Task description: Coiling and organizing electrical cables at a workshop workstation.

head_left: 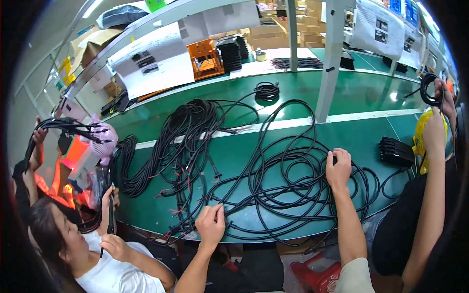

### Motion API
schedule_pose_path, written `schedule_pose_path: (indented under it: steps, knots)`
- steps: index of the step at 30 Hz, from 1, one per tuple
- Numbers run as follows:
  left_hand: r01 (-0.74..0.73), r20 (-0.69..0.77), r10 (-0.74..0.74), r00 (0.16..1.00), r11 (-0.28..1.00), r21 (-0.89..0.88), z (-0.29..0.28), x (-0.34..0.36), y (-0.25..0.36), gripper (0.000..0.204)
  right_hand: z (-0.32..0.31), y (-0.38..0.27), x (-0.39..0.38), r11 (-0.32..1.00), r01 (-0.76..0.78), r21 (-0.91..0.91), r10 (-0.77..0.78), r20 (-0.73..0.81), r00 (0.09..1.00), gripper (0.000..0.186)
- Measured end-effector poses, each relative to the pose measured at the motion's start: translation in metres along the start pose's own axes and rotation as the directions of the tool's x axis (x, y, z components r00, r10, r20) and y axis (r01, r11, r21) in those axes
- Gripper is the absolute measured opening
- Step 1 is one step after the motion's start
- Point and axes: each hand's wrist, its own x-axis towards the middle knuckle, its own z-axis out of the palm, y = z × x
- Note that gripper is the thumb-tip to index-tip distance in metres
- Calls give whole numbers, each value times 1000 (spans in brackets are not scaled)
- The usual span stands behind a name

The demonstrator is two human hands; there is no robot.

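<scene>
Long black cables (288, 188) lie in loose, overlapping loops across the green bench in front of me. At the bench's near edge, my left hand (211, 224) is closed, its thumb and fingertips on a black cable that runs up toward the loops; part of the grip is hidden. Farther right, my right hand (339, 168) curls over the right side of the loops, with a dark bit of cable showing between thumb and fingers. Left of the loops lies a thick bundle of black cables (188, 122), with red wire ends and small black connectors among them.
A small coiled cable (267, 91) sits farther back, and black blocks (395, 152) lie at right. A white post (330, 63) rises from the bench. Co-workers handle cables on both sides; a pink fan (103, 139) stands left, a yellow one (424, 139) right. Below is a red stool (317, 276).
</scene>
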Motion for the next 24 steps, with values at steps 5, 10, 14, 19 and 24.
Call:
schedule_pose_path:
  steps: [5, 10, 14, 19, 24]
  knots:
    - [-132, 4, 133, 991, 973, 189, 7, 8, 2, 2, 4, 0, 9, 999, 36, -17, -36, -26, 999, 15]
    - [-65, 238, -6, 971, 956, 287, 17, 44, 12, 11, 11, 4, 9, 997, -11, -80, 10, -11, 1000, 15]
    - [-100, 367, 8, 930, 968, 232, 27, 106, 28, 20, 8, -3, -5, 977, -110, -181, 119, 38, 992, 16]
    - [-317, 388, 229, 893, 931, 180, 84, 179, 19, 19, -6, -11, -11, 978, -111, -175, 122, 49, 991, 15]
    - [-382, 459, 242, 855, 893, 240, 166, 240, -9, 22, -3, -6, -12, 981, -11, -193, 7, -24, 1000, 12]
